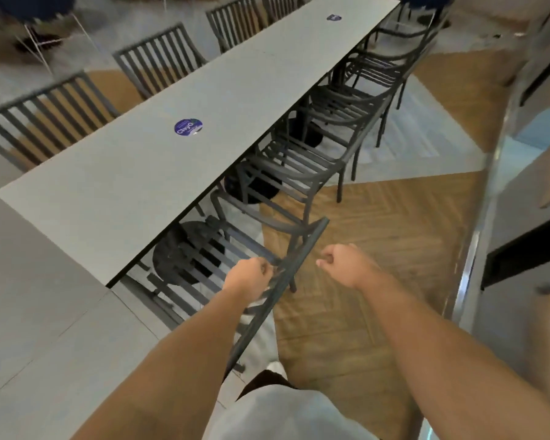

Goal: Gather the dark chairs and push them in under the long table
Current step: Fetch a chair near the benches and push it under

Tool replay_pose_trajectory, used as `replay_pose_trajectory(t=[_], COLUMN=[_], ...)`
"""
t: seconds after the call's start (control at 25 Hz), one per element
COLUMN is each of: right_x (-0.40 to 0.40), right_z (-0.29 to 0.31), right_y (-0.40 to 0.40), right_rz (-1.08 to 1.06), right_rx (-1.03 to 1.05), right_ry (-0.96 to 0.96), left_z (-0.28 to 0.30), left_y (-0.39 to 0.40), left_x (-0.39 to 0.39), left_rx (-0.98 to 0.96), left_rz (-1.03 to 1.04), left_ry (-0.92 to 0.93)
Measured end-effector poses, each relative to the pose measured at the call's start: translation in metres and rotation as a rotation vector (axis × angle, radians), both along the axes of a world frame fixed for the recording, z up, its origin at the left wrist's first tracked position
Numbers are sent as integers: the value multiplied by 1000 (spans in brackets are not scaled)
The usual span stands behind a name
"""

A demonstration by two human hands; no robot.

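A long grey table (pixel 159 173) runs from near left to far right. The nearest dark slatted chair (pixel 204 258) stands partly under its right side. My left hand (pixel 250 276) is closed around the top rail (pixel 302 258) of that chair's back. My right hand (pixel 346 265) hovers just right of the rail with fingers curled and nothing in it. Beyond it, several more dark chairs (pixel 302 160) sit in a row tucked under the same side. On the table's left side, three dark chairs (pixel 45 119) stand with their backs against the edge.
Round black table bases (pixel 254 185) show under the tabletop. Two blue round stickers (pixel 188 127) lie on the table. Wood-pattern floor (pixel 378 249) lies to the right, bounded by a metal-edged counter (pixel 470 255). A second grey surface (pixel 29 296) adjoins at near left.
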State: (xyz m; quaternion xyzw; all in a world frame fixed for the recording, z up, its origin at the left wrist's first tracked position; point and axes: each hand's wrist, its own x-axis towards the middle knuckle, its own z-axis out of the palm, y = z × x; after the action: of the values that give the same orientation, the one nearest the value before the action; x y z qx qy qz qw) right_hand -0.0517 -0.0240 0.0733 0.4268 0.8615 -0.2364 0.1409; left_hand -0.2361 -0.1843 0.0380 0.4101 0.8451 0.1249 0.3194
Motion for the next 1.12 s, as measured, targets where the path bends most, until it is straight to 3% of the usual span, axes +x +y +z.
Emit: replay_pose_trajectory(t=[0.16, 0.44, 0.92, 1.12], right_x=[-57, -114, -128, -124], right_z=[-3, -23, -77, -98], right_y=[17, 30, 48, 60], right_rz=[144, 389, 910, 1104], right_rx=[-2, -108, -156, -23], right_ry=[22, -113, -375, -396], left_z=[-14, -33, -63, -77], left_y=[-16, -55, -80, -71], left_x=[-30, -40, 50, 70], left_rx=[-62, -95, -202, -257], left_rz=[71, 293, 722, 733], left_ry=[-40, -104, -312, -198])
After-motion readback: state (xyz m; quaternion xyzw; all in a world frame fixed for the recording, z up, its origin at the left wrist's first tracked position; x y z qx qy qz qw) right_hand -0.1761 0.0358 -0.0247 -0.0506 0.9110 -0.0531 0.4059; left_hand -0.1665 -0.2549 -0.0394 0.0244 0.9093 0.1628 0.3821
